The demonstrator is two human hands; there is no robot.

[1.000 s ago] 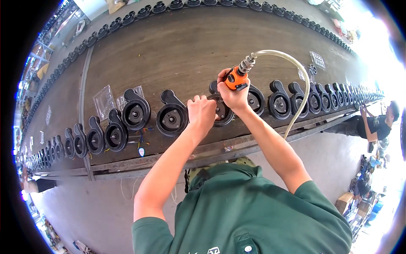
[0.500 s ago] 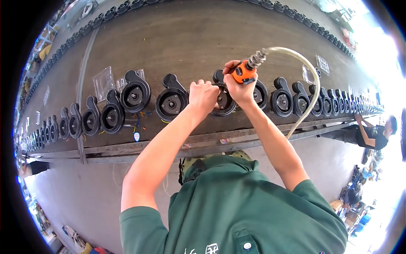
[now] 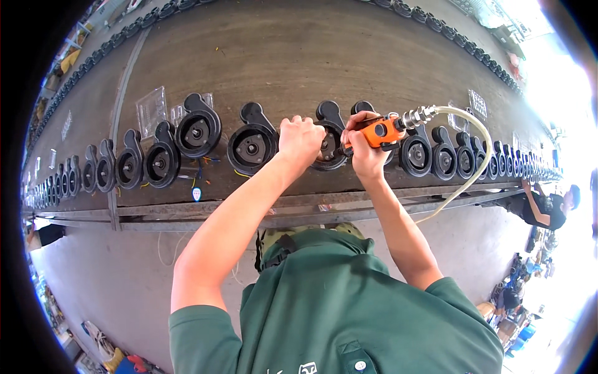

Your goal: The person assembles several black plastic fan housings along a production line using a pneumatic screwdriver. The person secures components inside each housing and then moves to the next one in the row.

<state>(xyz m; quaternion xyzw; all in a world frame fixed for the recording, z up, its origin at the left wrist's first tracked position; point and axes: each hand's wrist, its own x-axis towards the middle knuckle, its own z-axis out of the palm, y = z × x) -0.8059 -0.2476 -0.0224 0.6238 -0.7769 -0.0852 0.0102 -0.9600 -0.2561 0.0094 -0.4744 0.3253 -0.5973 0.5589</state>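
Observation:
A black round fan housing with a short curved neck stands on the table in front of me. My left hand is closed at its left side, fingers curled over the rim toward the centre; what they pinch is hidden. My right hand is wrapped round an orange air screwdriver, held nearly level just right of that housing. Its dark tip points left, toward the inside of the housing. From the metal coupling at its back end, a clear air hose loops down to the right.
Similar housings stand in a row on both sides, one beside my left hand. Clear plastic trays and loose coloured wires lie behind and among them. A metal rail edges the table. A co-worker works far right.
The screwdriver has swung from pointing steeply down to nearly level, its tip now facing left. My right hand has lowered slightly and turned with it. The left hand has stayed at the housing.

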